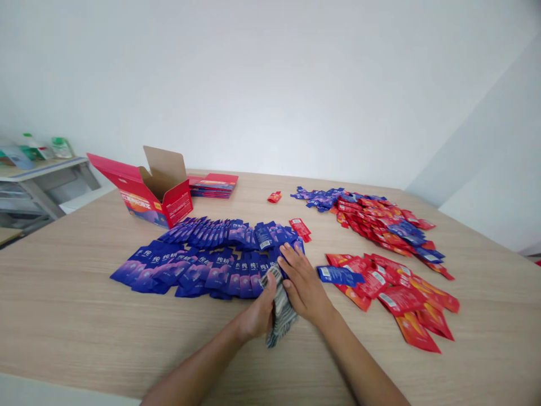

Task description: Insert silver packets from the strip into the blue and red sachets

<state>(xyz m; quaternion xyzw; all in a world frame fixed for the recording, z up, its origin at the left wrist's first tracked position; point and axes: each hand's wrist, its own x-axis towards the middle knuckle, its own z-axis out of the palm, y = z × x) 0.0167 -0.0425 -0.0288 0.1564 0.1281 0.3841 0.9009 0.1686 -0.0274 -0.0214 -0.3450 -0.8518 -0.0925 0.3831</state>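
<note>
Just under our left fingers (269, 286): we had the striped grey bundle (282, 309) clasped, the thumb across its upper end.
Right fingers (292, 260): spread and slightly bent, they lay against the bundle's other side; blur kept us from telling how firmly they pressed.
Bundle: it stood tilted between our palms, near the front of the surface (127, 344); we could not tell cloth from packets seen edge-on.
Handling: we judged it light and pliable, likely to slump or splay if pinched by one end.
Hold: the middle seemed safest to us, both flat sides supported and the squeeze kept gentle.
Blue packets (220, 275): overlapping in two fanned rows, they reached from our fingertips leftward; we guessed they were slick.
Red packets (408, 301): these sprawled to our right, a mixed pile (374, 217) behind them.
Red box (178, 204): it stood with its flaps up beyond the blue rows, flattened cartons (216, 185) beside it.
Surface: we saw pale wood grain, smooth and level.
Room: a plain white wall (274, 84) faced us; a side table (46, 167) at far left bore a green-lidded jar (62, 148).
</note>
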